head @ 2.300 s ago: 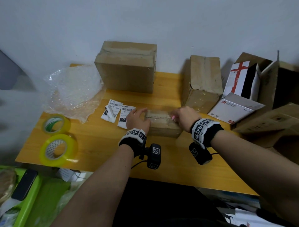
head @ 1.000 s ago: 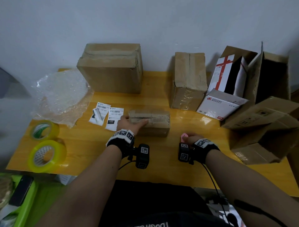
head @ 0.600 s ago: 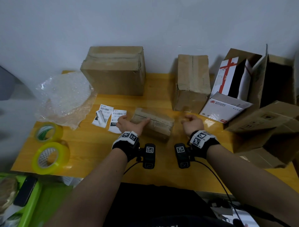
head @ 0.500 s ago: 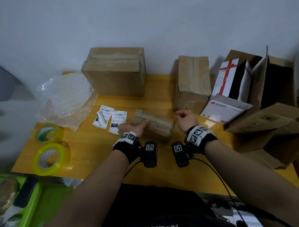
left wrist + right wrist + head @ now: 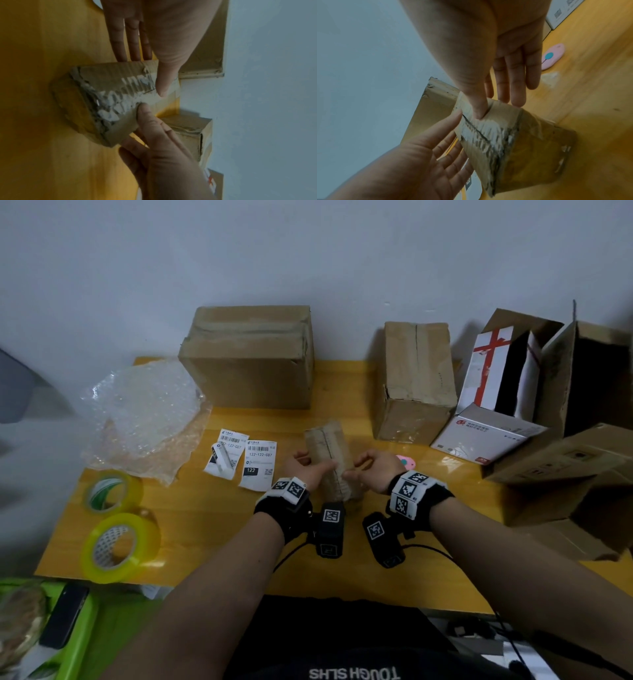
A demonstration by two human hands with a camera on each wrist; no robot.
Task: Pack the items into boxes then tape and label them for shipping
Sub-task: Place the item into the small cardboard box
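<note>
A small brown cardboard box (image 5: 329, 453) stands on the yellow table (image 5: 205, 525), long side pointing away from me, with a slit running along its taped top seam. My left hand (image 5: 308, 467) holds its left side, fingers (image 5: 130, 40) straight down that side and thumb (image 5: 163, 83) on top by the slit. My right hand (image 5: 363, 469) holds the right side the same way, thumb (image 5: 477, 108) pressed at the slit. A pink cutter (image 5: 406, 462) lies on the table just right of my right hand. Two shipping labels (image 5: 257, 463) lie left of the box.
Two yellow tape rolls (image 5: 120, 546) and bubble wrap (image 5: 144, 412) occupy the left side. A large taped carton (image 5: 250, 357) and a medium one (image 5: 414, 378) stand at the back. A white box (image 5: 486, 433) and open cartons (image 5: 582, 378) crowd the right.
The box has been turned from lying crosswise to pointing away from me. My right hand set the pink cutter down on the table and came back to the box's right side.
</note>
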